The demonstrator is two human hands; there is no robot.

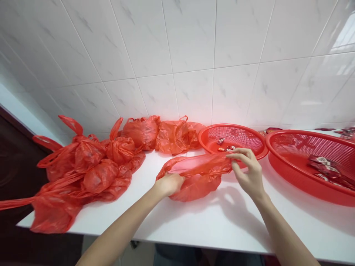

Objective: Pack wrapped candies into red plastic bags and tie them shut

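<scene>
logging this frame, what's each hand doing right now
Left hand: closed on the near left part of the open red bag.
Right hand: thumb and fingers pinching the bag's right end.

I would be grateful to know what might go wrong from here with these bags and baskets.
The thin red bag might tear where the right hand pinches its rim. That hand is close to the smaller basket and could knock it. The nearest knotted bag on the left sits at the table's edge and might slip off.
</scene>
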